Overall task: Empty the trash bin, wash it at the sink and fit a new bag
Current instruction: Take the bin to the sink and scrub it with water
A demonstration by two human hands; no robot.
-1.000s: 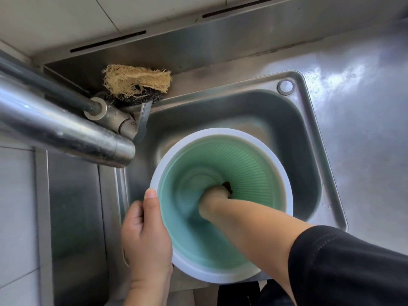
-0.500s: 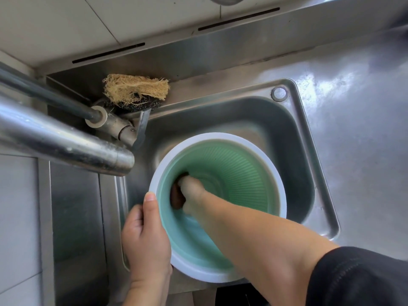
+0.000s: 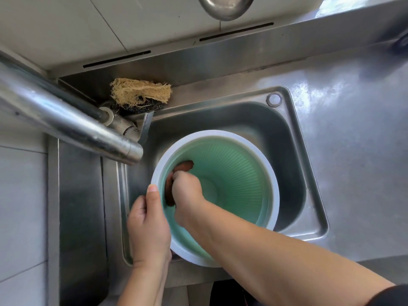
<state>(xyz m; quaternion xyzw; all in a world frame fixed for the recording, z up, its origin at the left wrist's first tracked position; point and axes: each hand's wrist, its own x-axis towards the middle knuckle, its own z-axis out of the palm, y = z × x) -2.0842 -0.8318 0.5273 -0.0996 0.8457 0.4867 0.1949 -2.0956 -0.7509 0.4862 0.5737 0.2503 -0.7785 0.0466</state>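
Observation:
The trash bin (image 3: 238, 171), green ribbed plastic with a white rim, sits tilted in the steel sink (image 3: 293, 164), its mouth towards me. My left hand (image 3: 148, 226) grips the rim on the near left, thumb over the edge. My right hand (image 3: 187, 191) reaches inside and presses a dark brown scrubbing pad (image 3: 183, 166) against the left inner wall, high up near the rim. Part of the pad is hidden under my fingers.
A steel tap spout (image 3: 72, 127) juts over the sink's left edge, close above the bin rim. A tan loofah on a dark scourer (image 3: 141, 93) lies at the sink's back left corner. Steel counter (image 3: 353, 133) spreads to the right.
My right hand with the pad has moved from the bin's bottom, across to the left wall and up towards the rim. My left hand has kept its grip on the rim.

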